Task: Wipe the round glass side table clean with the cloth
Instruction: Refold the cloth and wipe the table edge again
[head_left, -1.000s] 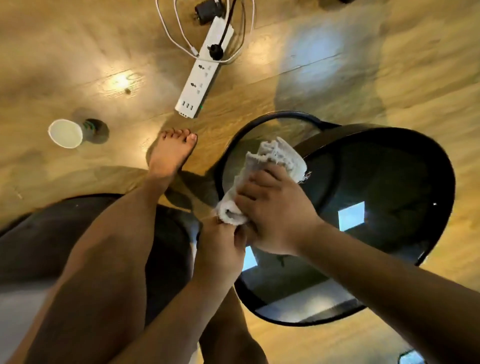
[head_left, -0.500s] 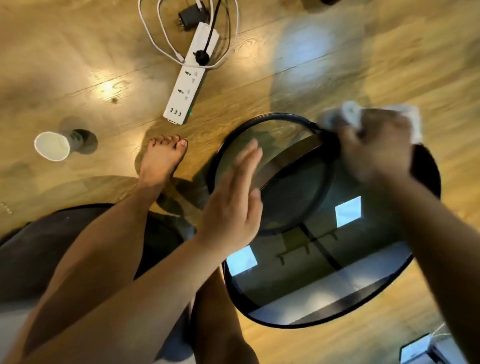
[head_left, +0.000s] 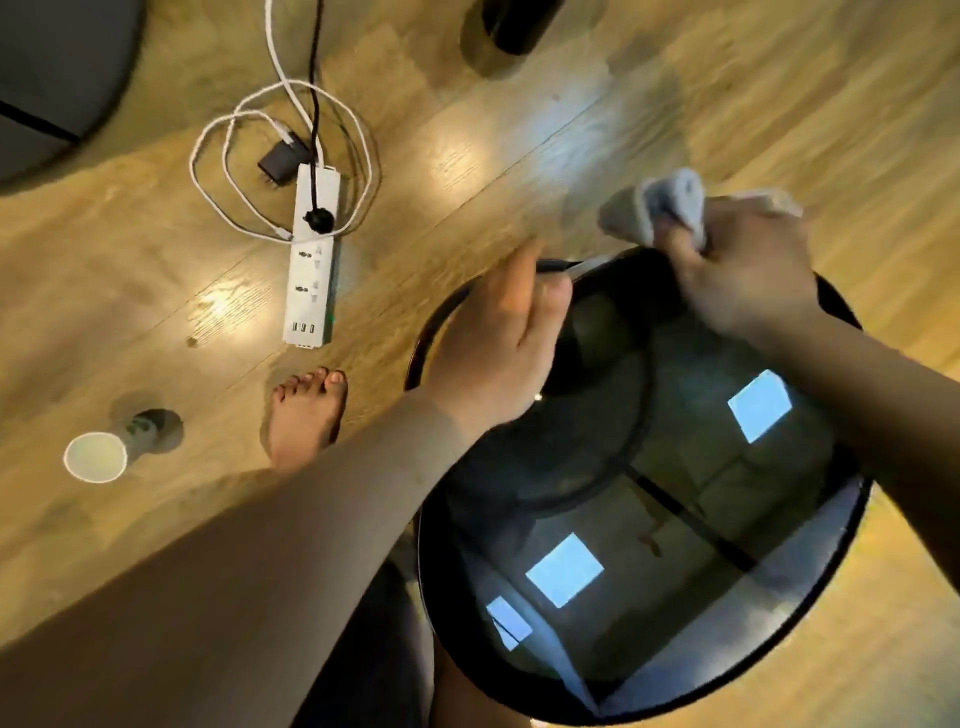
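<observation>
1. My right hand (head_left: 743, 270) is gripping the bunched cloth (head_left: 654, 208) at the glass side table (head_left: 675, 519)'s far rim.
2. My left hand (head_left: 498, 353), loosely curled and empty, is bracing the near-left rim.
3. I judge wiping is underway; next I am needing a firm sweep inward.

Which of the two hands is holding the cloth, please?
The right hand, at the table's far rim, grips the cloth; the left hand holds none.

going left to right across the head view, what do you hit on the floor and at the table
paper cup → bare foot → power strip → left hand on the table rim → right hand clutching the cloth
</observation>
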